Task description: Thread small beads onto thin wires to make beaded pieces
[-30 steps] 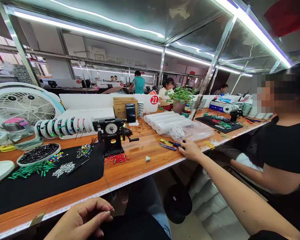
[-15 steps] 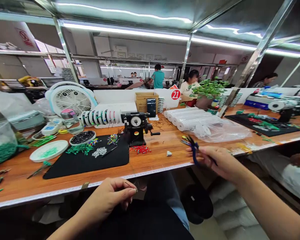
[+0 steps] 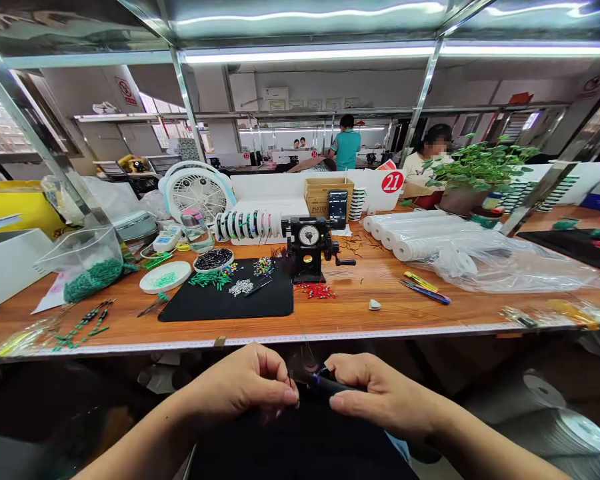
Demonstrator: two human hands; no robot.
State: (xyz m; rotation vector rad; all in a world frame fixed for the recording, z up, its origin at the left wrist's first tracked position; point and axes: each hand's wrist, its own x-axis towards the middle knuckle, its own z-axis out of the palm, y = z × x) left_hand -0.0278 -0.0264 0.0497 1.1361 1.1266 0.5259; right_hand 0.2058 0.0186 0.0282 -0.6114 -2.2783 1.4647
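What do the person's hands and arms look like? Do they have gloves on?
No gloves! The left hand and right hand are bare, and no rings or watch show. Both forearms are bare too, with no sleeves in view. Below them is dark clothing and a little blue denim.

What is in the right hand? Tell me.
The right hand holds a dark tool with a blue end; the fingers cover the rest, so its kind cannot be told.
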